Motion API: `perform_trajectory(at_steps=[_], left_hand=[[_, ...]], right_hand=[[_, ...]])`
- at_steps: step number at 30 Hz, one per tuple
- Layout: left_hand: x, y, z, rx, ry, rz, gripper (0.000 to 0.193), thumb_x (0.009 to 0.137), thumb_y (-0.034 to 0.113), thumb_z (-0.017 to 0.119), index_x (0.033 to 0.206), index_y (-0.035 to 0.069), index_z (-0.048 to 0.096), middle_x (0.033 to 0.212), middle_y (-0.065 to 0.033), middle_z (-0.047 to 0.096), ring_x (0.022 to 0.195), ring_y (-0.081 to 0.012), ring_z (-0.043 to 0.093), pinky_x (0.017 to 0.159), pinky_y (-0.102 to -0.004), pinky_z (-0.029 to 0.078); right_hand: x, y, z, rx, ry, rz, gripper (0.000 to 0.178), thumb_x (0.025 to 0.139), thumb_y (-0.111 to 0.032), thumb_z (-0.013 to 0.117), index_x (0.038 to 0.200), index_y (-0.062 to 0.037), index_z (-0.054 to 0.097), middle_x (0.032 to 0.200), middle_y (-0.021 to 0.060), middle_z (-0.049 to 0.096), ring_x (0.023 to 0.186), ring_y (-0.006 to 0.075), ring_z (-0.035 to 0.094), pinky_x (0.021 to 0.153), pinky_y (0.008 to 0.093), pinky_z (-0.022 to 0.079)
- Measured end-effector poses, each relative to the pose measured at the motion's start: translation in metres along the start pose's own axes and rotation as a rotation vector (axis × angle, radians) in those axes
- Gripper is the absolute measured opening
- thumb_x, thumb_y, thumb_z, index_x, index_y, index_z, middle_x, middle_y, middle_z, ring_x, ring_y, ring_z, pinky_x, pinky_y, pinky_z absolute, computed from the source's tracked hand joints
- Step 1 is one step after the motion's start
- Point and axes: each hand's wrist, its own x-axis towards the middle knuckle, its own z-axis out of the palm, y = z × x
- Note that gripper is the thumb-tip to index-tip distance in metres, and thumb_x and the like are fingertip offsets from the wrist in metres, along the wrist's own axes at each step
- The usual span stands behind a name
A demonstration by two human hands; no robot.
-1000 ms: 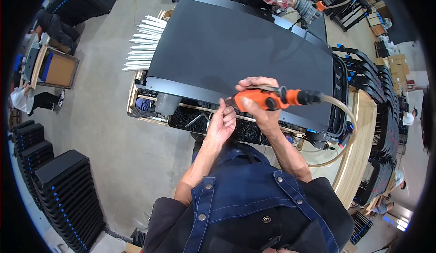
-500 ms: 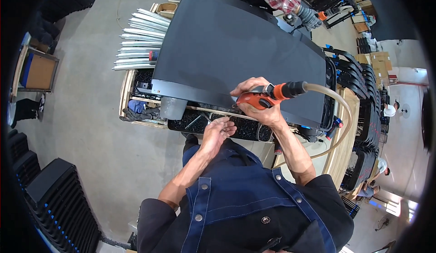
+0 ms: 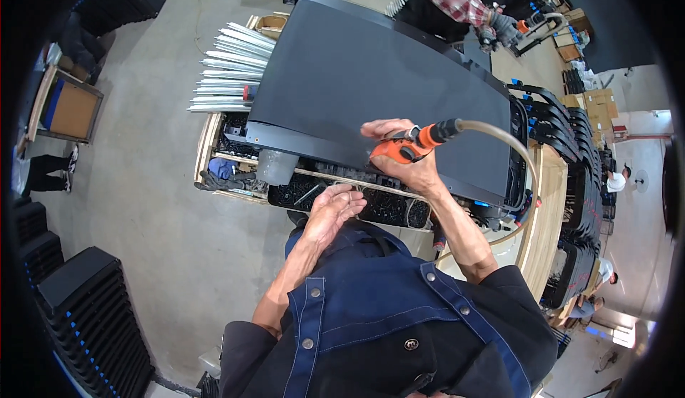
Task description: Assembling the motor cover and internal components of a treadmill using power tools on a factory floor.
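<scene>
An orange air-powered driver [image 3: 397, 149] with a tan hose is gripped in my right hand [image 3: 414, 169]. Its front end is down at the near edge of a large dark deck [image 3: 385, 77], which looks like a treadmill's; the tip is hidden. My left hand [image 3: 335, 211] hovers over a black tray of small dark screws [image 3: 392, 209] just below that edge. Its fingers are curled together, and what they hold is too small to make out. A grey cup [image 3: 275, 167] stands beside the tray's left end.
Silver metal bars [image 3: 232, 69] stick out past the deck's left end. Gloves [image 3: 232, 179] lie in a wooden-framed bin. Across the deck, a person's gloved hand [image 3: 505, 30] is near another orange tool. Black parts [image 3: 571, 148] are stacked at right, more [image 3: 89, 305] at lower left.
The whole view has shifted slightly. My left hand has drawn a little left and down, its fingers straighter. The driver stays at the deck's edge. The person opposite has shifted right.
</scene>
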Motion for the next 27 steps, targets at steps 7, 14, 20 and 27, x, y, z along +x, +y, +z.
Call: perform_trajectory(at_steps=[7,14,20,27], left_hand=[[-0.008,0.002,0.005,-0.141,-0.050,0.108,0.028,0.097,0.010,0.067,0.122,-0.001,0.060,0.102,-0.0135,0.069,0.089,-0.0225,0.071,0.078,-0.0288,0.062],[-0.015,-0.012,0.018,-0.283,-0.104,0.167,0.032,0.093,0.010,0.072,0.122,-0.001,0.064,0.097,-0.0078,0.068,0.084,-0.0143,0.063,0.074,-0.0267,0.053],[-0.025,-0.007,0.014,0.068,0.087,0.325,0.031,0.092,0.012,0.074,0.119,-0.001,0.067,0.094,-0.0057,0.068,0.081,-0.0112,0.062,0.073,-0.0244,0.051],[-0.025,0.035,-0.016,0.716,0.280,0.556,0.025,0.094,0.011,0.071,0.114,-0.003,0.068,0.087,-0.0033,0.063,0.075,-0.0111,0.059,0.066,-0.0243,0.047]], right_hand=[[-0.013,-0.037,-0.023,0.549,0.142,0.037,0.046,0.079,-0.005,0.073,0.120,-0.0058,0.053,0.116,0.0170,0.063,0.107,0.0313,0.068,0.097,0.0491,0.054],[-0.034,-0.026,-0.026,0.729,0.250,0.071,0.043,0.078,-0.011,0.072,0.118,-0.0094,0.054,0.109,0.0109,0.061,0.100,0.0259,0.067,0.098,0.0511,0.054],[-0.035,-0.008,-0.018,0.783,0.282,0.111,0.044,0.081,-0.012,0.072,0.120,-0.0089,0.053,0.111,0.0110,0.061,0.099,0.0255,0.067,0.097,0.0493,0.055],[-0.017,0.004,0.038,0.718,0.584,0.303,0.052,0.085,-0.013,0.070,0.131,-0.0053,0.045,0.117,0.0160,0.059,0.101,0.0275,0.066,0.097,0.0483,0.055]])
